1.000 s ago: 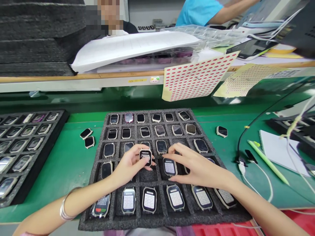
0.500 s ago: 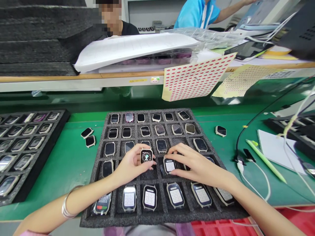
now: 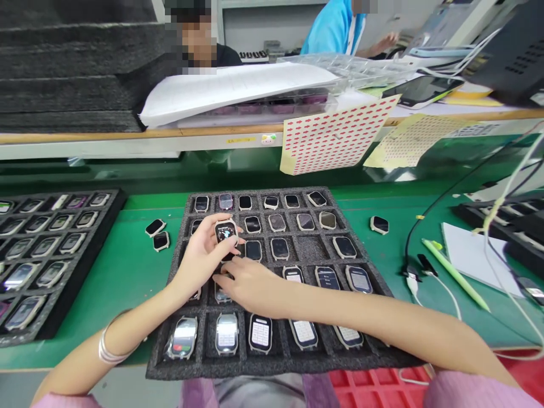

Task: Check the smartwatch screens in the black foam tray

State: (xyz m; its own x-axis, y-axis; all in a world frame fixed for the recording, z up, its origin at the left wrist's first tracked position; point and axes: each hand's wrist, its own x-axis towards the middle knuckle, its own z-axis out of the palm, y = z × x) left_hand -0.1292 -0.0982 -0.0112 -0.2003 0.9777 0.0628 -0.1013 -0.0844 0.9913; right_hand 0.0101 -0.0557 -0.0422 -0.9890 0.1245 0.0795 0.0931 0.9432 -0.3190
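Note:
My left hand (image 3: 203, 247) is closed around a smartwatch (image 3: 226, 230) with a lit dial, raised above a black foam tray (image 3: 238, 369). Its thumb lies across the lower part of the screen. My right hand (image 3: 255, 286) reaches across the tray, just below the left one, fingers bent and gripping another smartwatch (image 3: 221, 293) in a compartment of the second column. My fingers cover much of that watch. Smartwatches fill most compartments around; those in the front row show lit screens, such as one smartwatch (image 3: 260, 333) with a white keypad-like display.
A second foam tray (image 3: 97, 249) of watches stands at left. Two loose watches (image 3: 161, 241) lie between the trays, one watch (image 3: 379, 224) at right. Cables, a green pen (image 3: 457, 275) and white paper (image 3: 480, 255) lie right. A shelf (image 3: 204, 133) crosses behind; two people are beyond it.
My left hand has moved left and up with the lit watch. My right hand has left the watch in the fourth column and shifted left to the second column.

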